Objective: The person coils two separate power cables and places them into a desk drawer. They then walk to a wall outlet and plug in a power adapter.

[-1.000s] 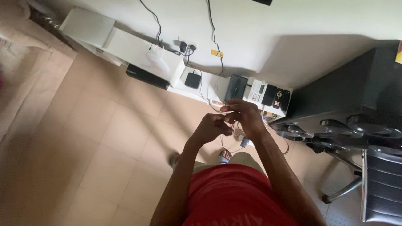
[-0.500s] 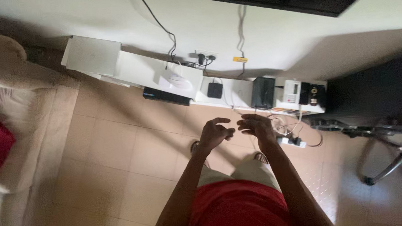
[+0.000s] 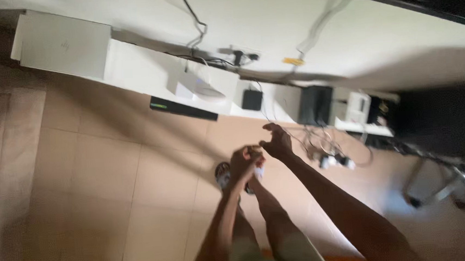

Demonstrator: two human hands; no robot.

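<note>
Both hands were held out over the tiled floor (image 3: 110, 182), close together, above the person's feet. The left hand (image 3: 244, 164) was curled into a loose fist, fingers (image 3: 253, 155) drawn together; blur made it impossible to tell whether anything was pinched inside. A small pale patch showed just below those fingers, its kind unclear. The right hand (image 3: 277, 141) lay just beyond and to the right of the left, near it but whether touching could not be told, its fingers bent and slightly apart, thumb raised. A thin cable (image 3: 298, 137) ran from beside the right fingers toward a tangle of cords and a power strip (image 3: 337, 161) on the floor, farther right. Past the fingertips stood a low white shelf (image 3: 141, 71) along the wall, bearing a white router (image 3: 202, 86), a small black box (image 3: 252, 99) and a taller black box (image 3: 315, 105).
</note>
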